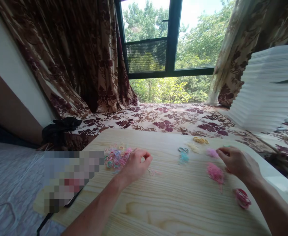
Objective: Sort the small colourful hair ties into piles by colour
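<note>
My left hand (137, 162) is over the right edge of a mixed pile of coloured hair ties and small elastic bands (116, 159). Its thumb and forefinger meet in a pinch; whatever is between them is too small to make out. A few loose pale and pink bands (153, 171) lie just right of it. My right hand (237, 160) is closed, fingertips beside a lilac clump of bands (212, 152); its grip is hidden. Around it are pink bands (215, 173), crimson hair ties (242, 198), blue bands (183, 158), grey-blue hair ties (183, 150), cream bands (193, 147) and yellow hair ties (201, 140).
Everything lies on a light wooden table (158, 206). A blurred-out object (72, 180) rests at its left edge. Behind are a flower-patterned ledge (163, 121), curtains (107, 59) and a window. A white ridged panel (269, 88) stands at right, a black bundle (60, 129) at left.
</note>
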